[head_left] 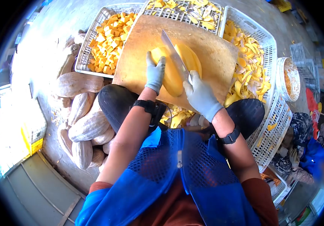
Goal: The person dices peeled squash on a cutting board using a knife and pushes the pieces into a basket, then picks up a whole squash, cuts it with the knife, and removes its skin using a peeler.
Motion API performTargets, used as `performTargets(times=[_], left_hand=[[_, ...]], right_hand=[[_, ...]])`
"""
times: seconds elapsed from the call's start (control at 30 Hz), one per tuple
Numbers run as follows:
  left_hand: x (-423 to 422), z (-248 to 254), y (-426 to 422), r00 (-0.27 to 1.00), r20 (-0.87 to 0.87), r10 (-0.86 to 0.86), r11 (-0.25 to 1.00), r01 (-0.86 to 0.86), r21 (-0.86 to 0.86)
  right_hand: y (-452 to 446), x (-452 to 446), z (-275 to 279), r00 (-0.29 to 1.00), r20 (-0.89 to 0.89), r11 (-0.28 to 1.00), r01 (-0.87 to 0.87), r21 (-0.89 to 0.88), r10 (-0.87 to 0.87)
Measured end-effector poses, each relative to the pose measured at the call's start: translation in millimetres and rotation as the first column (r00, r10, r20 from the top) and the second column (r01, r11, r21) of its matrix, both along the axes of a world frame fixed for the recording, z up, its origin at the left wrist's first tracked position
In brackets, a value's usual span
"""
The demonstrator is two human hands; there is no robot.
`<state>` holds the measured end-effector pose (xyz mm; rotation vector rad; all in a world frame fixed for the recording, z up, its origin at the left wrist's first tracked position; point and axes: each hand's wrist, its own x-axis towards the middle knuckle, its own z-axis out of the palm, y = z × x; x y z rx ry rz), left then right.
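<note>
A peeled yellow squash lies on the wooden board in pieces. My left hand, in a pale glove, rests on the left piece, its thumb and fingers apart around the upper part. My right hand, also gloved, is closed on the handle of a large knife. The blade points up and to the left, between the left piece and the right piece. The fingers of my right hand are wrapped round the handle, which is mostly hidden.
Orange cubes fill a white crate at the left. Peels lie in crates at the top and right. Whole squashes are piled on the floor at left. A bucket stands at right; another person sits beyond.
</note>
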<state>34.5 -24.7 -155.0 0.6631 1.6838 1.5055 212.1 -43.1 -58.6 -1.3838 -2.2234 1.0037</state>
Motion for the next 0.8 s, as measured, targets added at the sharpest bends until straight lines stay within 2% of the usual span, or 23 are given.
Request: performTargets(times=[0.07,0.1,0.17,0.27,0.3,0.4,0.5,0.57,0.6,0.63,0.7,0.8], left_hand=[[5,-6,3,0.997,-0.079,0.019,1.0,-0.017,0.023],[5,-8,2,0.991,-0.135,0.014,1.0,-0.012,0.016],[3,-11,2,0.991,-0.13,-0.009,1.0,0.01,0.004],[-1,-20,2,0.984,-0.175,-0.025,1.0,0.023,-0.011],[-1,-23,2,0.98,-0.196,-0.031,0.999,0.029,-0.015],[-1,-23,1,0.979,-0.199,-0.042,0.999,0.036,-0.035],[-6,-17,-1,0.977,-0.193,-0.09,0.988,0.064,-0.139],[-6,-25,0,0.974,-0.211,-0.083,0.989,0.055,-0.139],[-6,-29,1,0.973,-0.221,-0.073,0.99,0.043,-0.137],[-5,-28,-1,0.971,-0.231,-0.058,0.992,0.031,-0.119],[-4,-24,0,0.968,-0.25,-0.037,0.996,0.016,-0.084],[-2,-28,1,0.979,-0.202,-0.02,0.997,0.004,-0.077]], right_hand=[[6,-3,2,0.996,0.085,0.999,-0.033,-0.012,0.033],[9,-2,3,0.996,0.074,0.994,-0.041,-0.101,0.049],[16,-1,4,0.996,0.044,0.959,-0.064,-0.275,0.079],[33,5,24,0.996,-0.005,0.896,-0.083,-0.437,0.09],[38,2,36,0.993,0.038,0.851,-0.075,-0.52,0.111],[49,-16,45,0.974,0.134,0.806,-0.068,-0.589,0.181],[46,-39,-10,0.985,0.137,0.871,-0.028,-0.491,0.109],[38,-37,-62,0.981,0.162,0.982,-0.076,-0.17,0.104],[36,-36,-75,0.979,0.175,0.994,-0.107,0.001,0.105],[36,-36,-50,0.982,0.157,0.976,-0.068,-0.206,0.102],[38,-36,23,0.989,0.128,0.811,0.014,-0.585,0.076],[0,3,10,0.966,0.211,0.875,-0.03,-0.484,0.15]])
